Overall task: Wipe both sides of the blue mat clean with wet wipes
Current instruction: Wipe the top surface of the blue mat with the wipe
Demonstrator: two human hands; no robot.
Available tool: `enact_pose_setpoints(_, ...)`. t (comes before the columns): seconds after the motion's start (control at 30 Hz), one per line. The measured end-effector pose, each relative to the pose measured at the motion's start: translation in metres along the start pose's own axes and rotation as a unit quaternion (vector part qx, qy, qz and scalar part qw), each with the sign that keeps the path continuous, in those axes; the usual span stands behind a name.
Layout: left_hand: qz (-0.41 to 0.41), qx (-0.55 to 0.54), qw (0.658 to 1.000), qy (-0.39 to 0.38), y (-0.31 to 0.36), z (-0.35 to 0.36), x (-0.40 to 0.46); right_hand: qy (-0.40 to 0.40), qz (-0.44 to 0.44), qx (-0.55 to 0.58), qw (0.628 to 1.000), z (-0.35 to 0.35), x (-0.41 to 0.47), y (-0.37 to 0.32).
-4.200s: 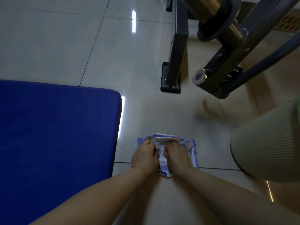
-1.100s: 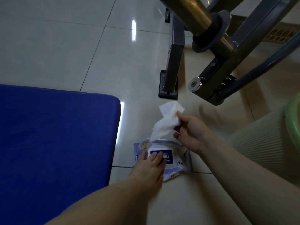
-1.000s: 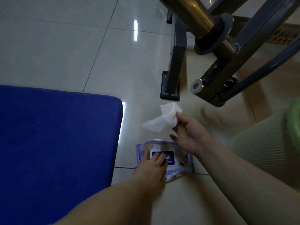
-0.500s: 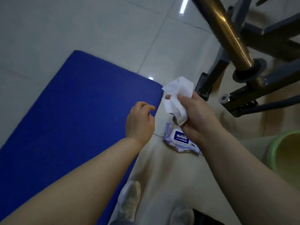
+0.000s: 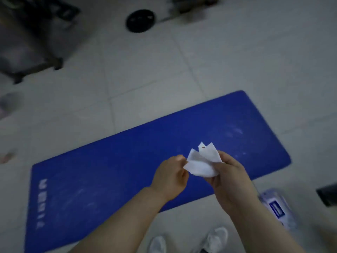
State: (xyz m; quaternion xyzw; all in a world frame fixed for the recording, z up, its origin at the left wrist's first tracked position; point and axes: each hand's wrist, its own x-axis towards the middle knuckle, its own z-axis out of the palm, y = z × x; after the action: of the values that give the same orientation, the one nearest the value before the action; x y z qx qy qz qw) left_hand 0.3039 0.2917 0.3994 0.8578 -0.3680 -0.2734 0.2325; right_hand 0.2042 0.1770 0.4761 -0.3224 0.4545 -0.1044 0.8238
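The blue mat [image 5: 127, 172] lies flat on the tiled floor [image 5: 164, 73]; above its near edge the right hand [image 5: 228, 181] and left hand [image 5: 171, 175] both pinch a crumpled white wipe [image 5: 201, 164], while the wipes pack [image 5: 277, 207] rests on the floor beside the mat's right corner

We stand on a pale tiled floor [image 5: 237, 57]. The blue mat [image 5: 109, 176] lies flat across it, the wet wipes pack [image 5: 278, 207] beside its right end, a black disc [image 5: 140, 20] well beyond, our white shoes [image 5: 217, 236] near the mat's edge.
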Motion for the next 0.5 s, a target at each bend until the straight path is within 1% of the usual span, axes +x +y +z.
enact_pose_setpoints(0.1,-0.017,0.01,0.999,0.048,-0.039,-0.076,-0.067,-0.015,0.01,-0.044,0.999,0.082,-0.033,0.037)
enact_pose_setpoints(0.17,-0.025,0.012,0.996,0.088,-0.077,-0.121,-0.114,-0.035,0.022,-0.067,0.997,0.138,-0.056,0.071)
enact_pose_setpoints(0.3,-0.05,0.009,0.986,0.158,-0.183,-0.199,-0.213,-0.091,0.064,-0.086,0.99,0.254,-0.097,0.156)
enact_pose_setpoints(0.4,-0.068,0.007,0.974,0.215,-0.269,-0.257,-0.289,-0.119,0.076,-0.067,0.988,0.337,-0.134,0.228)
enact_pose_setpoints(0.5,-0.129,0.003,0.96,0.249,-0.344,-0.308,-0.355,-0.12,0.088,-0.071,0.986,0.401,-0.163,0.289)
